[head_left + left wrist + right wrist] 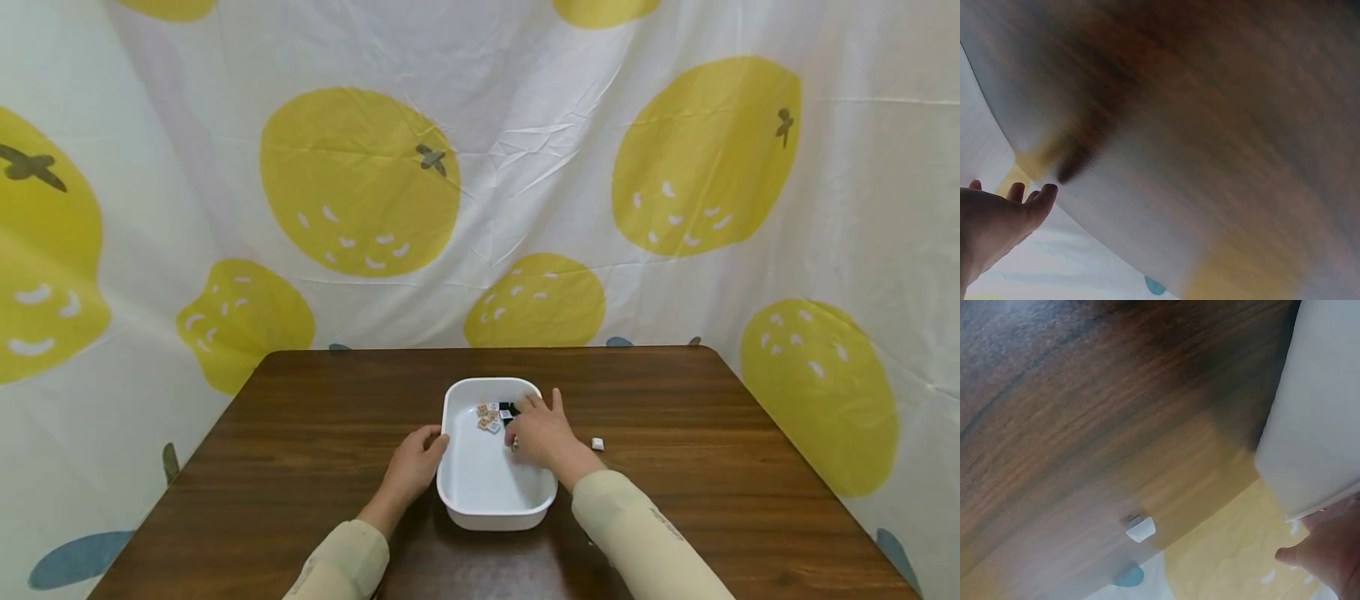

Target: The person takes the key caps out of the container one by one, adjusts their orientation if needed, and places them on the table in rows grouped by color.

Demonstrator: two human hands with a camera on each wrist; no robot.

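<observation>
A white plastic tub (483, 487) sits in front of me, with small keycaps (492, 415) in white, orange and black toward its far end. My left hand (411, 462) holds the tub's left side, thumb over the rim and fingers along the outer wall. In the left wrist view, several of its fingertips (1051, 189) show beside the wall. Over the right rim reaches my right hand (542, 435), fingers spread and slightly blurred among the keycaps. It hides part of the pile. A white keycap (597, 444) lies outside the tub, right of this hand.
The tub stands on a dark wooden table (322, 408) with rounded far corners. Behind and around the table hangs a white cloth (510, 200) with yellow lemons. Loose beige sleeves (637, 525) cover both forearms.
</observation>
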